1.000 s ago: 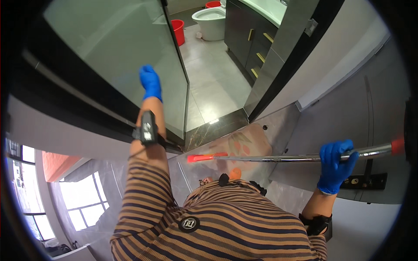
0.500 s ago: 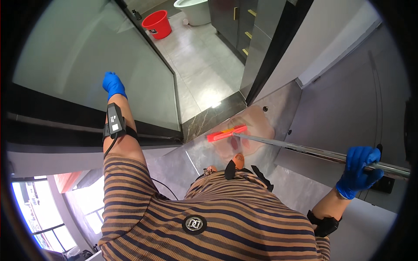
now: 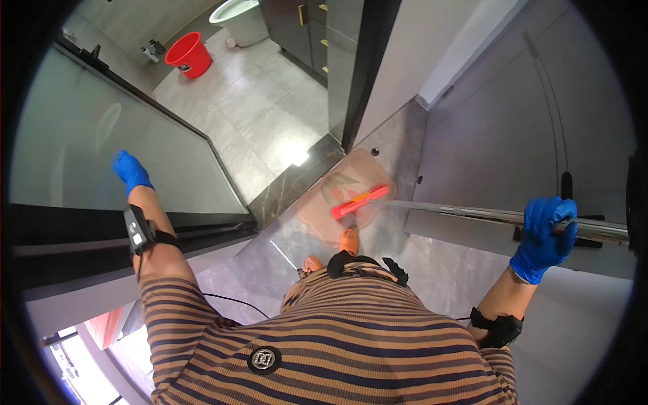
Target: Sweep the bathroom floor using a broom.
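Note:
My right hand [image 3: 545,233], in a blue glove, is wrapped around the metal pole [image 3: 459,210] of a long-handled floor brush. The brush's narrow red head [image 3: 360,201] has an orange strip and is blurred; it lies over a pinkish mat [image 3: 314,212] in front of my feet. On the left, my gloved left hand [image 3: 133,171] is raised in front of the frosted glass door [image 3: 74,152]. Its fingers are curled, and whatever they may hold is hidden.
Beyond a dark stone threshold [image 3: 297,172] is a tiled bathroom floor with a red bucket [image 3: 191,57], a white toilet [image 3: 241,23] and a dark cabinet [image 3: 297,40]. A grey door [image 3: 493,135] stands at right. A black cable [image 3: 236,302] runs beside my left arm.
The view has turned, so the bathroom shows farther left. The brush head has shifted and turned over the mat. My right hand keeps its hold on the pole, and my left stays by the glass door.

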Available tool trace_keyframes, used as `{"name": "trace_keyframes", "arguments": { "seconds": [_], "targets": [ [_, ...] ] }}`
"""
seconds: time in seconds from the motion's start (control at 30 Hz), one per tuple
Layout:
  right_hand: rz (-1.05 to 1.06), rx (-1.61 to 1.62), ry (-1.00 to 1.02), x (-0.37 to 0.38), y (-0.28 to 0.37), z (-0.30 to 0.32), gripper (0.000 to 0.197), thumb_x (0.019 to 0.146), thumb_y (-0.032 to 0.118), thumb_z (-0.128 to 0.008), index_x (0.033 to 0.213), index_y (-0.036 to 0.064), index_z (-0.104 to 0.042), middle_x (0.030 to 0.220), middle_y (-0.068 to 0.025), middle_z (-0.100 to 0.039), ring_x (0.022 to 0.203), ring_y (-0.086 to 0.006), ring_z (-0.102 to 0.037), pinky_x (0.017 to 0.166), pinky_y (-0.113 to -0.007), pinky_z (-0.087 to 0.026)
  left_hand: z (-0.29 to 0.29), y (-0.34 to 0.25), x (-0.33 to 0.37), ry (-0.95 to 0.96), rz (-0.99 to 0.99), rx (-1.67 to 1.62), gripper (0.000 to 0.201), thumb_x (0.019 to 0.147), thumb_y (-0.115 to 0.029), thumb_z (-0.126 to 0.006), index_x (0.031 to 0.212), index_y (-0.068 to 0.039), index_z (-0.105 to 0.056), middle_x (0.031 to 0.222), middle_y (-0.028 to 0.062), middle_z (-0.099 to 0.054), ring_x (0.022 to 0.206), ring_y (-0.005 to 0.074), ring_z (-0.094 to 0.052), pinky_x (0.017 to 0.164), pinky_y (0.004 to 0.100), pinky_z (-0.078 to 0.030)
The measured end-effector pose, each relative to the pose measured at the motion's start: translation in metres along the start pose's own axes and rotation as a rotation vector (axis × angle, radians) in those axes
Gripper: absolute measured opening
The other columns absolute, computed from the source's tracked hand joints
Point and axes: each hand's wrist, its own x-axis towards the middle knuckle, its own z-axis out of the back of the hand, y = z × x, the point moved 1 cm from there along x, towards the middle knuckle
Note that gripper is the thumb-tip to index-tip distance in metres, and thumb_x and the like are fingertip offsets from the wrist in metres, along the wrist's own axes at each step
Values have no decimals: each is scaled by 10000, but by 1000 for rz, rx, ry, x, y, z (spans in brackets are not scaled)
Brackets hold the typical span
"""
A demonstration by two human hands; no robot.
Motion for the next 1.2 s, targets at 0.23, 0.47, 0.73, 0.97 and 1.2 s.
{"name": "trace_keyframes", "arguments": {
  "seconds": [0.23,0.47,0.73,0.97,1.2],
  "targets": [
    [-37,-121,-71,19,-19,-3,240,770,276,-454,698,50,-415,506,-24,-353,430,-122,-348,397,-246,-291,9,-17,-65,-20,-111,-15,406,779,-272,-428,982,79,-431,906,186,-508,804,247,-488,744,348,-383],
    [0,-115,-33,26,-33,-19,357,749,389,-488,654,61,-384,487,-8,-319,394,-100,-313,355,-226,-255,15,-8,-59,-137,-25,-314,486,774,-199,-447,1155,55,-285,1132,190,-387,1018,258,-391,867,336,-304],
    [30,48,88,44,-16,-42,314,778,348,-459,670,76,-346,499,-4,-312,406,-94,-304,364,-213,-272,31,-34,-75,-141,122,-444,538,781,-209,-434,1201,38,-206,1234,194,-275,1113,269,-319,914,338,-259],
    [53,231,180,60,-16,-46,296,785,320,-456,659,73,-351,519,-19,-331,417,-101,-317,373,-213,-298,34,-29,-80,-83,116,-292,534,778,-199,-441,1208,21,-212,1219,190,-303,1111,265,-326,909,343,-264],
    [61,372,300,95,-37,-76,264,789,311,-442,662,88,-381,502,-11,-347,411,-98,-334,386,-219,-310,46,10,-57,-36,166,-530,509,801,-241,-406,1212,1,-230,1257,154,-254,1152,244,-259,938,356,-204]
  ]
}}
